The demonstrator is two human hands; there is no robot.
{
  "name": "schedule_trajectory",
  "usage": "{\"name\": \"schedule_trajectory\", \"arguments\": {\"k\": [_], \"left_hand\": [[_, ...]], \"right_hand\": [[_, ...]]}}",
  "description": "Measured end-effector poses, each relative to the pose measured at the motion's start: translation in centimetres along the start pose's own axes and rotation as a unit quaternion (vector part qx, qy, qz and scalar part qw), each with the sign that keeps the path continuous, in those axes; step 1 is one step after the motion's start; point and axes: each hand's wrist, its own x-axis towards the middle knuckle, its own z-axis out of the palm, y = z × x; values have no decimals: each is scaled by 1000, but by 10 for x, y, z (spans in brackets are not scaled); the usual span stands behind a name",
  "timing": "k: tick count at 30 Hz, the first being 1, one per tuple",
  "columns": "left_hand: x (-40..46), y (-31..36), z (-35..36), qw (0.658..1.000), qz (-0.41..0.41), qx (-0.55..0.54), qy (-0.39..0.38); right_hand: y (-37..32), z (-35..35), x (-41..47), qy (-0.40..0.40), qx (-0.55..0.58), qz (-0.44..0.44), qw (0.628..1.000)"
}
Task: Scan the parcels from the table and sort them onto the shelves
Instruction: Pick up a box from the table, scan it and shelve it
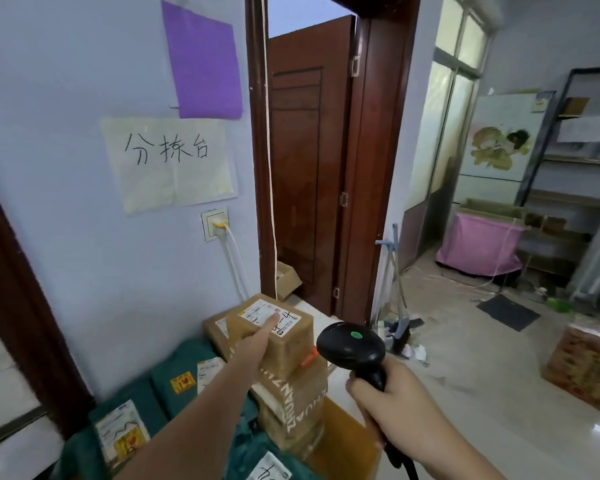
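The top cardboard parcel sits on a stack of brown boxes on the table. The left hand reaches to that parcel, fingers straight, a fingertip on its white label. Just right of the parcel, apart from it, the right hand grips the black scanner by its handle. Green mailer bags lie left of the parcel.

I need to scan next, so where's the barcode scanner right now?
In the head view, the scanner is lower centre-right, gripped by the right hand, beside the stacked cardboard parcels.
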Motion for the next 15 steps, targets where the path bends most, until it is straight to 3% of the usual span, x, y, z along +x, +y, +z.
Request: {"name": "schedule_trajectory", "arguments": {"k": [10, 15], "left_hand": [[0, -11, 14, 997, -58, -38, 38], [-1, -9, 11, 994, 30, -66, 82]], "right_hand": [[6, -18, 66, -77, 23, -37, 996], [12, -16, 80, -99, 39, -39, 994]]}}
